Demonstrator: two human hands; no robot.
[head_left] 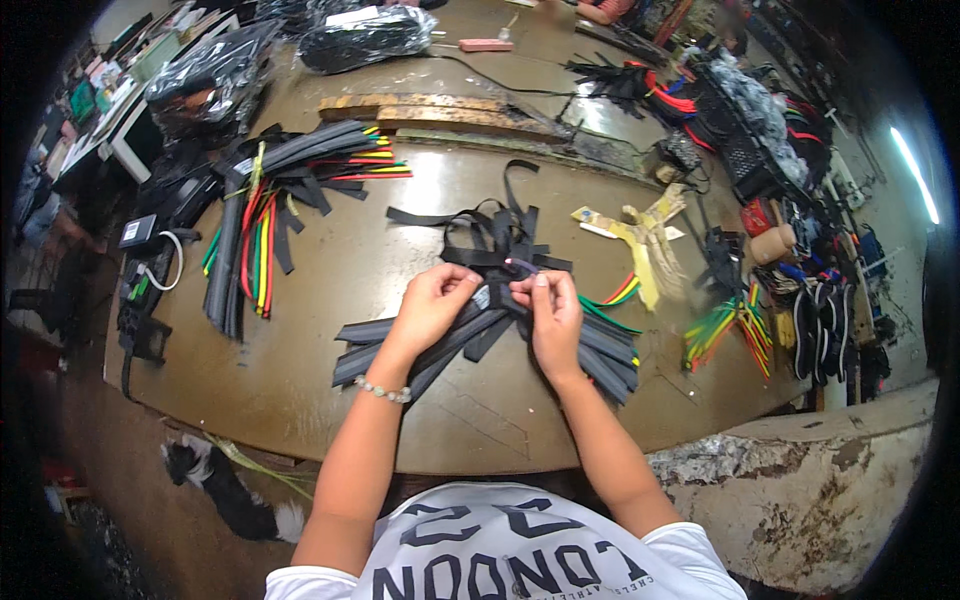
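In front of me on the brown table lies a bundle of dark grey padded strips (365, 352), with black webbing straps (487, 228) fanning out at its far end. My left hand (436, 300) is closed in a pinch at the bundle's middle, beside a small pale label (482, 298). Thumb and fingers of my right hand (552, 318) are pinched on the black webbing just right of it. A short purple strip (523, 266) shows above the right fingertips. Red, yellow and green cords (622, 290) stick out beyond the right hand.
Another strip bundle (228, 262) with coloured cords lies at left. Wooden boards (440, 112) cross the table's far side. Yellow tape-like scraps (645, 245) and loose coloured cords (730, 330) lie at right. A black-and-white dog (230, 490) is on the floor at lower left.
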